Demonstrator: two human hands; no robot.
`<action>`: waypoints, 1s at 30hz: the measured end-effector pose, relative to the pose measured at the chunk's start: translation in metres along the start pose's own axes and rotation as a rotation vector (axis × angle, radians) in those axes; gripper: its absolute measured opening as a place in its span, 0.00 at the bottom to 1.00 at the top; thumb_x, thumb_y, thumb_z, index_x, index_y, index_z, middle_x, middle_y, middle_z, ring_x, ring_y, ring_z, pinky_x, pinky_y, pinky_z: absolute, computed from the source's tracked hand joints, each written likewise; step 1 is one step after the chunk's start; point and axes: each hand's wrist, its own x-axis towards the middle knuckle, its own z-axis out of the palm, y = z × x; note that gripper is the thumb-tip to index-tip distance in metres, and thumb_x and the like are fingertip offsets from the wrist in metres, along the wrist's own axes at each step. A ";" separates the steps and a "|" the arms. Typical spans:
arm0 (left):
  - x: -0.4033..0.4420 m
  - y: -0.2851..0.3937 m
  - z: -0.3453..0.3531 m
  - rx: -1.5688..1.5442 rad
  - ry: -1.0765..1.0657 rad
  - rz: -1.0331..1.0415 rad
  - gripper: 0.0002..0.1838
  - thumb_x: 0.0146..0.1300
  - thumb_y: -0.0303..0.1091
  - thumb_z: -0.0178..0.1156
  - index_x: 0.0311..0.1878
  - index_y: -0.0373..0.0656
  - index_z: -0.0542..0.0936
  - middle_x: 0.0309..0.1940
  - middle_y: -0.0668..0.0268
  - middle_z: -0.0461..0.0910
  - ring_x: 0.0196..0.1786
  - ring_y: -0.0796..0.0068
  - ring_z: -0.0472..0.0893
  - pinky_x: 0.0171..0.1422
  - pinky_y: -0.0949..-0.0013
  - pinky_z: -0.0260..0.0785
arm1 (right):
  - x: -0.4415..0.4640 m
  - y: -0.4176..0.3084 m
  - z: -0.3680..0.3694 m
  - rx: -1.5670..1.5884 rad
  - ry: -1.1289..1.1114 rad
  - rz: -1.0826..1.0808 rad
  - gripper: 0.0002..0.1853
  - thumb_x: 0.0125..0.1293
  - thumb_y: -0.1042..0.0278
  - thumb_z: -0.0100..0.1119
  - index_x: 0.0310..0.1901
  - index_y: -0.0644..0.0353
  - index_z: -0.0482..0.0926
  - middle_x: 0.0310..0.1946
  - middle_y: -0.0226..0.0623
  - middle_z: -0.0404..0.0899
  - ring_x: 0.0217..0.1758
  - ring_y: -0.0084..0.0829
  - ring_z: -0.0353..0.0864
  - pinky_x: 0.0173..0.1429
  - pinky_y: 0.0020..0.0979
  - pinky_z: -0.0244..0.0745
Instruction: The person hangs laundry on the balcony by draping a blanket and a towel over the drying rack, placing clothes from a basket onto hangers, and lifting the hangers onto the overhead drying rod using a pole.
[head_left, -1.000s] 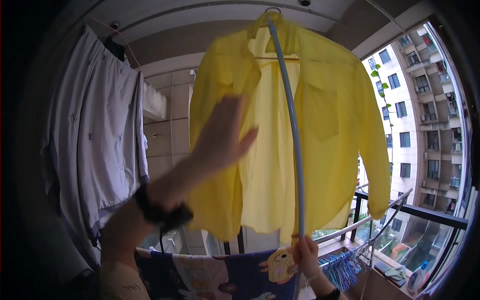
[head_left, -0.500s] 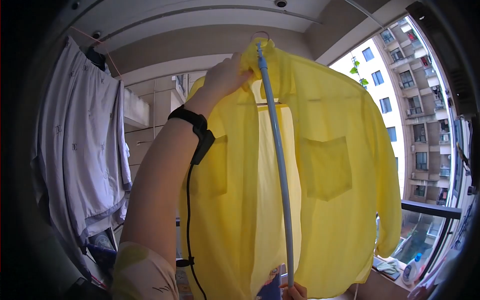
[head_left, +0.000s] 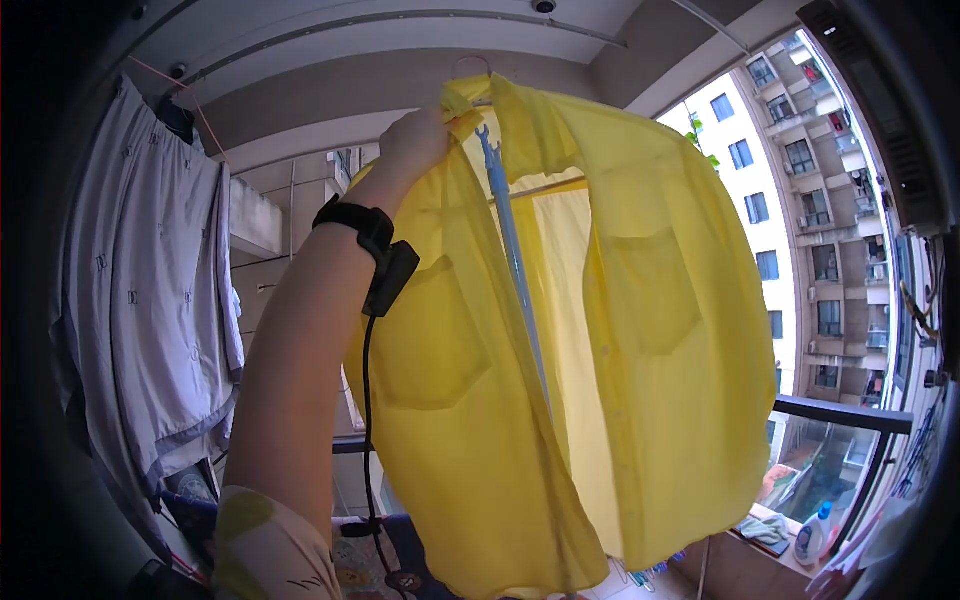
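My left hand (head_left: 415, 145) is raised and closed on the collar area of a yellow shirt (head_left: 670, 420), at its left side. The shirt hangs open at the front on a hanger (head_left: 555, 187), whose hook rises above the collar. A blue-grey clothes pole (head_left: 512, 240) with a forked tip stands within the shirt's open front, its tip below the collar. Lower down, the left front panel hides the pole. A black band with a small device (head_left: 390, 275) and a cable is on my left wrist. My right hand is out of sight.
Grey fabric (head_left: 150, 300) hangs at the left. At the right, a dark railing (head_left: 840, 412) runs before the window side, with apartment buildings outside. A bottle (head_left: 813, 535) and a cloth (head_left: 768, 528) rest on the ledge at lower right.
The pole's tip has dropped from the hook and gone from in front of the shirt to inside its opening. The shirt has turned and tilted. My right hand has left the view.
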 end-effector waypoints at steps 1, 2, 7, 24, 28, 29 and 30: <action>-0.001 -0.003 -0.001 -0.020 -0.013 -0.021 0.17 0.61 0.41 0.51 0.49 0.44 0.75 0.43 0.53 0.79 0.48 0.55 0.78 0.51 0.56 0.69 | 0.006 0.004 0.001 0.001 0.008 0.006 0.14 0.70 0.58 0.47 0.41 0.60 0.75 0.16 0.19 0.61 0.15 0.12 0.55 0.18 0.17 0.47; -0.002 -0.004 -0.002 -0.040 -0.027 -0.044 0.17 0.61 0.42 0.51 0.50 0.44 0.75 0.44 0.54 0.79 0.49 0.55 0.78 0.52 0.56 0.69 | 0.009 0.006 -0.001 0.002 0.018 0.013 0.13 0.70 0.58 0.47 0.40 0.60 0.75 0.16 0.20 0.62 0.16 0.12 0.55 0.18 0.17 0.48; -0.003 -0.006 -0.007 -0.039 -0.009 -0.083 0.19 0.62 0.45 0.50 0.51 0.44 0.75 0.44 0.55 0.79 0.49 0.55 0.78 0.53 0.57 0.68 | 0.001 0.024 -0.027 -0.314 0.183 -0.144 0.11 0.68 0.64 0.49 0.35 0.62 0.74 0.17 0.24 0.63 0.20 0.15 0.58 0.22 0.22 0.55; 0.001 0.007 -0.014 0.003 -0.076 -0.032 0.20 0.61 0.47 0.53 0.50 0.44 0.76 0.45 0.54 0.78 0.49 0.54 0.78 0.53 0.56 0.68 | 0.039 -0.017 -0.044 -0.561 0.540 -0.347 0.11 0.65 0.69 0.54 0.42 0.70 0.76 0.18 0.27 0.66 0.21 0.21 0.61 0.23 0.28 0.58; -0.001 -0.002 -0.014 -0.059 -0.058 0.043 0.21 0.61 0.48 0.53 0.50 0.44 0.75 0.44 0.53 0.78 0.50 0.53 0.77 0.53 0.55 0.68 | 0.040 -0.033 -0.031 -0.567 0.539 -0.367 0.12 0.64 0.70 0.55 0.45 0.69 0.76 0.21 0.24 0.66 0.24 0.18 0.61 0.24 0.24 0.57; 0.001 -0.007 -0.009 -0.108 -0.034 0.078 0.22 0.60 0.50 0.54 0.50 0.44 0.75 0.44 0.52 0.78 0.51 0.52 0.76 0.53 0.55 0.68 | 0.041 -0.036 -0.028 -0.555 0.532 -0.376 0.12 0.65 0.70 0.55 0.46 0.69 0.76 0.21 0.24 0.66 0.25 0.16 0.61 0.25 0.22 0.57; 0.002 -0.010 0.000 -0.107 -0.034 0.076 0.22 0.60 0.50 0.54 0.50 0.44 0.75 0.44 0.52 0.78 0.51 0.52 0.76 0.53 0.55 0.68 | 0.042 -0.037 -0.024 -0.556 0.530 -0.375 0.12 0.65 0.70 0.55 0.46 0.69 0.76 0.21 0.24 0.66 0.25 0.16 0.61 0.25 0.22 0.57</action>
